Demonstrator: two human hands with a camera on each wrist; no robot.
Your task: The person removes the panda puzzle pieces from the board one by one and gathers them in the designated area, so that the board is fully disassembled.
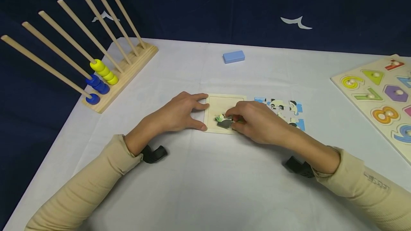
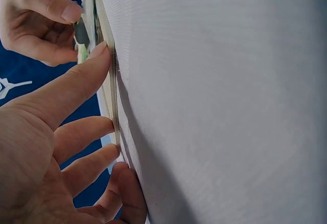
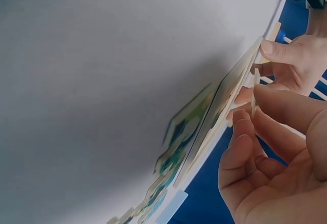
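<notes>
A pale wooden puzzle tray (image 1: 223, 104) lies flat on the white table. My left hand (image 1: 181, 112) rests at its left side, with spread fingertips and thumb touching the frame's edge. Over the tray's lower part, my right hand (image 1: 261, 122) pinches a jigsaw piece (image 1: 223, 122) in dark grey, green and white between thumb and fingers. Seen edge-on in the right wrist view, the thin piece (image 3: 255, 94) is tilted up from the tray. Right of the tray lie several loose panda jigsaw pieces (image 1: 278, 105), partly hidden by the right hand.
A wooden bead stacker (image 1: 128, 75) with tall pegs and blue and yellow beads stands at the left. A blue block (image 1: 233, 57) lies behind the tray. On the right is a knobbed number-and-shape board (image 1: 369, 81). Dark cloth (image 1: 205, 10) hangs behind the table.
</notes>
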